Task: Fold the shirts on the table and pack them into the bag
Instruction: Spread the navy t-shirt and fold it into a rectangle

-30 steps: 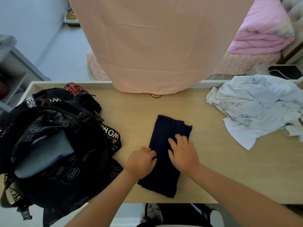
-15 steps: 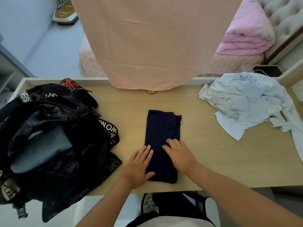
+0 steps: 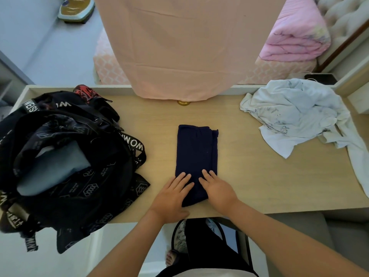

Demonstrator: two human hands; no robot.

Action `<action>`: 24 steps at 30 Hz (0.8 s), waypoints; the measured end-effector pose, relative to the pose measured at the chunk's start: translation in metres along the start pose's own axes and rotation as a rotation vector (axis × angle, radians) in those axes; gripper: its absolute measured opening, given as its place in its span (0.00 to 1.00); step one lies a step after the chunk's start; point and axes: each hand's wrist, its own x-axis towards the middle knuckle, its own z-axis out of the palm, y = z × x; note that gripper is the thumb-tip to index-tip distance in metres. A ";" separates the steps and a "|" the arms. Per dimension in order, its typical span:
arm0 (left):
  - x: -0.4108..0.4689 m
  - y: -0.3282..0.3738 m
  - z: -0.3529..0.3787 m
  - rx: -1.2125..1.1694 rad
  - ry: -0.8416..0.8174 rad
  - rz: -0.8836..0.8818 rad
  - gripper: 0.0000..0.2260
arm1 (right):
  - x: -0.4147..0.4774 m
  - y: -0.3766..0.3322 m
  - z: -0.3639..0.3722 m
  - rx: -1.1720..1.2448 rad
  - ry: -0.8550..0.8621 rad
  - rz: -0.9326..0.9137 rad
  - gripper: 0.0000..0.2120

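Observation:
A navy shirt, folded into a narrow upright strip, lies at the middle of the wooden table. My left hand and my right hand rest flat on its near end, fingers straight, side by side. A black bag with white lettering stands open on the table's left part, with a light blue folded garment inside. A crumpled white shirt lies at the table's far right.
A peach cloth hangs over the table's far edge, with a small gold knob beneath it. A bed with a pink quilt stands behind. A chair and my legs show below the near edge.
The navy shirt has been straightened from a slant to upright. Both hands slid toward its near end, and my left hand uncurled to lie flat.

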 end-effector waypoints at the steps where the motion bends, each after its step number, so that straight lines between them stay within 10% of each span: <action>1: 0.000 -0.002 -0.003 -0.053 0.041 0.007 0.39 | 0.000 0.005 -0.005 0.161 0.027 0.016 0.31; 8: 0.029 0.005 -0.041 -0.707 0.333 -0.271 0.03 | 0.002 0.033 -0.038 0.826 0.312 0.188 0.06; 14: 0.075 -0.005 -0.053 -0.758 0.373 -0.696 0.17 | 0.038 0.047 -0.034 0.827 0.282 0.489 0.12; 17: 0.077 -0.003 -0.048 -0.203 0.536 -0.387 0.18 | 0.051 0.050 -0.027 0.730 0.250 0.555 0.16; 20: 0.078 -0.004 -0.027 0.062 0.357 0.030 0.17 | 0.055 0.048 -0.025 0.416 0.457 0.472 0.20; 24: 0.079 -0.016 -0.011 -0.076 0.008 -0.119 0.32 | 0.055 0.052 -0.012 0.035 0.596 -0.085 0.18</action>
